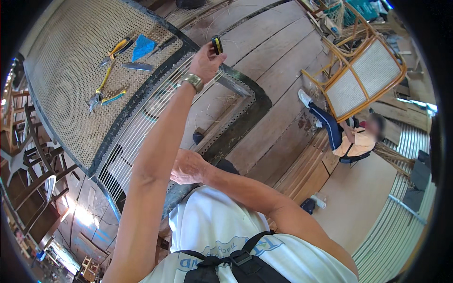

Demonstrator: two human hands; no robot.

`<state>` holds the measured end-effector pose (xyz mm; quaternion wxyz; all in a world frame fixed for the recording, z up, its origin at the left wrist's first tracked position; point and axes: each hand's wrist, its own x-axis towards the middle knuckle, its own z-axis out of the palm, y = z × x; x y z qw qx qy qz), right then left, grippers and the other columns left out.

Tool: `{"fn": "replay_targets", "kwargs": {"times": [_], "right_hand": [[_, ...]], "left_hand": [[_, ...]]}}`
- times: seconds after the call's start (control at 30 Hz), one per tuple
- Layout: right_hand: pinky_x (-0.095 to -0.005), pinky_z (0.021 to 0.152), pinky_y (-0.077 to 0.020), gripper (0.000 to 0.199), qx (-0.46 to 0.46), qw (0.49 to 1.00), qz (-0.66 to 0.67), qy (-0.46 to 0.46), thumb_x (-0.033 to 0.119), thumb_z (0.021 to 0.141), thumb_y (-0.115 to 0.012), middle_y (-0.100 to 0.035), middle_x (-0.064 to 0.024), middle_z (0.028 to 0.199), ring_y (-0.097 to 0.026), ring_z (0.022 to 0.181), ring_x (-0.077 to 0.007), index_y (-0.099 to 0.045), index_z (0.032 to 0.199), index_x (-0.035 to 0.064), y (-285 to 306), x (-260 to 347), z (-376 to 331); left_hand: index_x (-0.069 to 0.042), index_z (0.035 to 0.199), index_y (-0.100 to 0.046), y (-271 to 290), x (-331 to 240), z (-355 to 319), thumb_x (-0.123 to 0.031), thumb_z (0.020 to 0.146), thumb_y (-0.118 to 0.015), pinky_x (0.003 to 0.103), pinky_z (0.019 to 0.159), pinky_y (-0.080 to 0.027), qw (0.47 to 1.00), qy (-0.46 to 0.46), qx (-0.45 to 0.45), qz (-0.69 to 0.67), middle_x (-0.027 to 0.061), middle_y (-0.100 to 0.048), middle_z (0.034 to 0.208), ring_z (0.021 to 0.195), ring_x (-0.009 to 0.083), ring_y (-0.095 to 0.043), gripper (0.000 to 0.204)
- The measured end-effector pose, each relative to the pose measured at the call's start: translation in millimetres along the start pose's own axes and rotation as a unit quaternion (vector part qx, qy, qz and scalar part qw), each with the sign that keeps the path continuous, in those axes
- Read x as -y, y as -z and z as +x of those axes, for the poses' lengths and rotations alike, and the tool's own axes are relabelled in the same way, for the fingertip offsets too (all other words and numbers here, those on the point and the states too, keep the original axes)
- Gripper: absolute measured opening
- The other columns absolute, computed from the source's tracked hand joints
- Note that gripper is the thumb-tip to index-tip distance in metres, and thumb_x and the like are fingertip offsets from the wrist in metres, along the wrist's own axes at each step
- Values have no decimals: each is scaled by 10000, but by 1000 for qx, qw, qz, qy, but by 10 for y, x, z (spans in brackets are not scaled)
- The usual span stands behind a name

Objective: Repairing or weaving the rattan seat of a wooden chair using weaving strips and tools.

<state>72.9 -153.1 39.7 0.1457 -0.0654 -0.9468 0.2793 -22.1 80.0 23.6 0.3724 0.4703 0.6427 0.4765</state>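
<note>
My left hand (207, 63), with a watch (193, 82) on its wrist, reaches out over the dark frame's far edge. Its fingers are closed around a small black-and-yellow tool (217, 45), whose exact kind I cannot make out. Nearer my body, my right hand (188, 167) is at the near part of the dark perforated frame (255, 96); its fingers are hidden behind my left forearm. Pale parallel strands (123, 158) stretch across part of that frame's opening. Left of them, woven cane webbing (71, 52) fills a large dark-edged panel.
On the webbing lie yellow-handled pliers (118, 49), yellow-handled cutters (101, 92), a blue piece (142, 48), a blade (137, 67) and a yellow-and-blue tool (114, 97). A person (354, 141) sits at right beside a rattan chair (358, 70). Dark wooden chairs (37, 160) crowd the left.
</note>
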Motion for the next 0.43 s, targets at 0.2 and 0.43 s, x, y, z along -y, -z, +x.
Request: {"fn": "replay_targets", "kwargs": {"times": [0.2, 0.43], "right_hand": [[-414, 780, -535, 300, -6, 1000, -20, -7, 287, 815, -684, -699, -101, 948, -675, 859, -293, -672, 1058, 112, -204, -38, -44], [-502, 1000, -462, 536, 27, 487, 809, -328, 459, 910, -623, -583, -141, 1343, -570, 1209, -334, -540, 1340, 149, -478, 194, -175]], "left_hand": [[-17, 1059, -603, -180, 181, 170, -246, 907, -699, 352, 740, -490, 989, 34, 92, -113, 72, -692, 896, 801, 185, -640, 291], [-59, 1096, -649, -347, -340, -18, -343, 859, -726, 417, 753, -543, 970, 52, -231, -47, 145, -735, 955, 868, 291, -704, 378]]}}
